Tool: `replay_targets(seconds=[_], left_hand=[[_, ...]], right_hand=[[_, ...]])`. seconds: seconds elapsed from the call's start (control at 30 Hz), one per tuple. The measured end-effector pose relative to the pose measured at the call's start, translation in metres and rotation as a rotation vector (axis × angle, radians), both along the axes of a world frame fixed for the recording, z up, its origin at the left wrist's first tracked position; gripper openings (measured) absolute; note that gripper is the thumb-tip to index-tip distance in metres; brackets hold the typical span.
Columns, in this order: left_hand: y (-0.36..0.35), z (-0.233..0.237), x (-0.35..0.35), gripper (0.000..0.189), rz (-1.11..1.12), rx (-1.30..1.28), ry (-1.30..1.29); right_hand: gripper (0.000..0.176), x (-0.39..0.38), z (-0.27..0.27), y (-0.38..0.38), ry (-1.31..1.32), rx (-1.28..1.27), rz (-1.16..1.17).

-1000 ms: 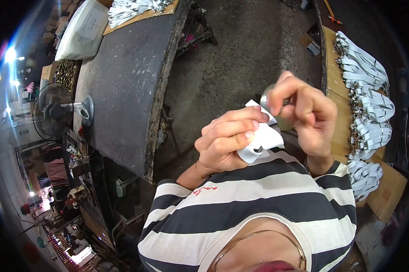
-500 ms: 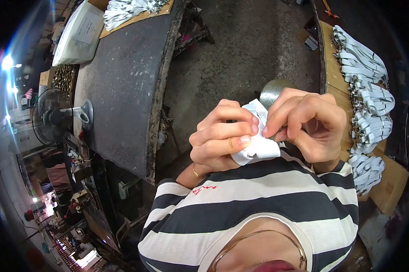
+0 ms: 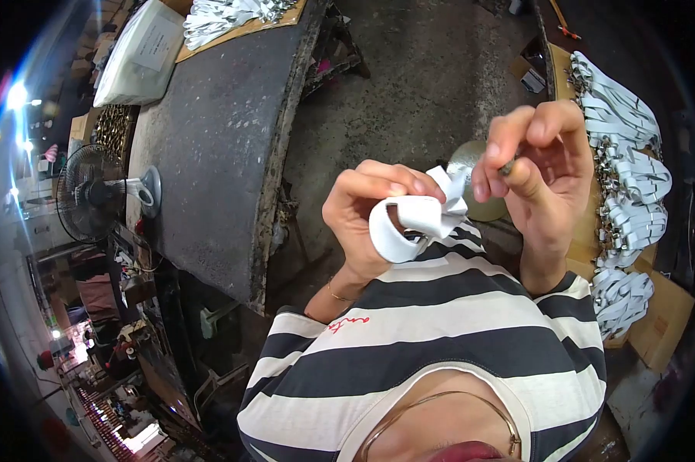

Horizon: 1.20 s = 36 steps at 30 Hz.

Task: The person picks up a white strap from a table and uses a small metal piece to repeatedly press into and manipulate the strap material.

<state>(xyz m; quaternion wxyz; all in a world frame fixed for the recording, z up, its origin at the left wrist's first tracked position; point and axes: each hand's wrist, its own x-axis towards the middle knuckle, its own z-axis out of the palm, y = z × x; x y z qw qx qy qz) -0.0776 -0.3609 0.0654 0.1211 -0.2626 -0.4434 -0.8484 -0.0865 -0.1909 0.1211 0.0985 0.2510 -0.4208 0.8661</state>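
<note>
A looped white strap (image 3: 397,239) hangs from the pinched fingers of my left hand (image 3: 363,208), in front of the striped shirt. The strap is folded several times, with its loops facing up. Apart from it, up and to the right, my right hand (image 3: 536,169) is raised with its thumb and fingertips together on a small dark object (image 3: 507,167), too small to identify. Behind my right hand lies a round metallic surface (image 3: 471,165), partly hidden.
Bundles of white straps with metal clips (image 3: 621,165) lie on cardboard at the right. On the left, a dark table (image 3: 216,146) carries a white bin (image 3: 139,58), more straps (image 3: 228,19) and a fan (image 3: 93,192). A cardboard flap (image 3: 663,319) is at lower right.
My right hand has moved off the strap, up and to the right, with the small dark object. The strap has turned in my left hand, so its loops show.
</note>
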Motion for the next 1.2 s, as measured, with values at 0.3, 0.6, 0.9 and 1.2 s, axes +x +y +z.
replay_targets(seconds=[0.3, 0.6, 0.9, 1.2], left_hand=[[-0.012, -0.001, 0.005, 0.029, -0.219, 0.349, -0.173], [-0.04, 0.001, 0.003, 0.032, -0.169, 0.348, -0.088], [-0.071, -0.006, -0.007, 0.039, -0.11, 0.216, 0.18], [-0.097, -0.011, -0.014, 0.04, -0.105, 0.109, 0.24]], right_hand=[[0.035, -0.002, -0.009, -0.006, 0.162, 0.216, 0.078], [0.021, 0.011, -0.01, -0.042, -0.036, 0.263, 0.101], [0.022, 0.013, -0.007, -0.071, 0.073, 0.536, -0.052], [0.029, 0.016, -0.017, -0.102, 0.205, 0.652, -0.235]])
